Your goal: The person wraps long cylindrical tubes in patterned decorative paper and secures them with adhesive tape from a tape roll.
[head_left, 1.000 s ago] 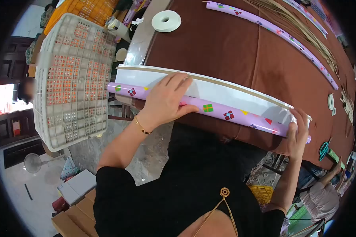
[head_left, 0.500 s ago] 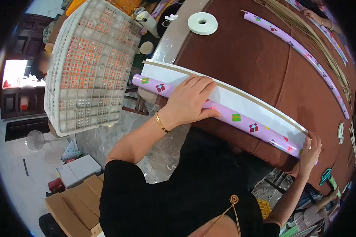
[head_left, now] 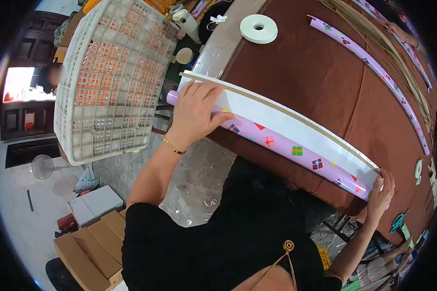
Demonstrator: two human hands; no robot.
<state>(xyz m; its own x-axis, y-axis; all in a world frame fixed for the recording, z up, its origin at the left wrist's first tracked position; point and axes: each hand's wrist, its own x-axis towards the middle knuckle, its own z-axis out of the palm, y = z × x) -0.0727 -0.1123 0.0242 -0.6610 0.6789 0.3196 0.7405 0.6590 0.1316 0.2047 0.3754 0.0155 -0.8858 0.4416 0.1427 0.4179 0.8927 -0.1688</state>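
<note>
A roll of glossy lilac wrapping paper (head_left: 281, 146) with printed gift boxes lies along the near edge of the brown-covered table. Its white inner side (head_left: 260, 109) is partly unrolled, and a thin tan strip (head_left: 296, 115) runs along the far edge of the sheet. My left hand (head_left: 195, 110) is over the roll near its left end, fingers bent across the white side and thumb along the lilac paper. At the right end, my right hand (head_left: 381, 190) is closed around the roll and the sheet's corner.
Farther back lie a finished narrow lilac roll (head_left: 374, 63), tan strips (head_left: 374, 34) and a white tape roll (head_left: 259, 29). Teal scissors (head_left: 397, 222) rest at right. A white plastic crate (head_left: 119, 87) stands at left. Another person's hand (head_left: 395, 29) is at the far right.
My left hand has slid leftward along the roll, from near its middle toward the left end. My right hand stays at the right end.
</note>
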